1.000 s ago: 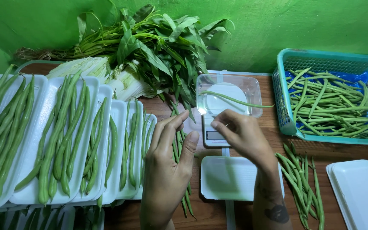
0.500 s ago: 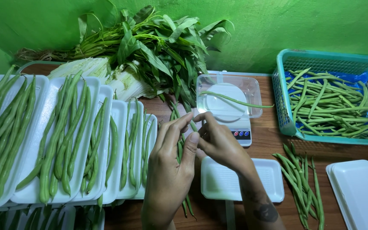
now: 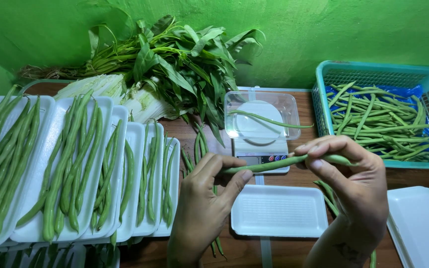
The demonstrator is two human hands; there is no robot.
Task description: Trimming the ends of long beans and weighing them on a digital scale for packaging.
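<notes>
Between the fingertips: one long green bean (image 3: 284, 162) is held at both ends, above the wooden table (image 3: 304, 176) and just over the near edge of the scale.
Left hand (image 3: 204, 198): thumb and forefinger are closed on the bean's left tip; the other fingers are curled loosely beneath.
Right hand (image 3: 353, 183): thumb and first fingers are pinched around the bean near its right end, with a short stub showing past them.
Bean's long axis: it runs nearly level from left to right across the view, rising slightly toward the right hand.
Nearer hand: neither, since each holds an end and the middle span hangs free between them.
Directly below: an empty white foam tray (image 3: 279, 211) lies between the wrists, its long side roughly parallel to the bean.
Just beyond: a small kitchen scale (image 3: 261, 149) carries a clear plastic tub (image 3: 284, 101) with a single bean lying across it.
Right of the hands: a teal basket (image 3: 323, 89) is heaped with loose beans, well apart from the grip, and another empty tray (image 3: 420, 223) sits at the corner.
Left of the hands: a row of filled trays (image 3: 103, 106) holds beans laid lengthwise.
Far edge: leafy greens (image 3: 184, 59) and a pale cabbage (image 3: 100, 87) lie against the green wall.
</notes>
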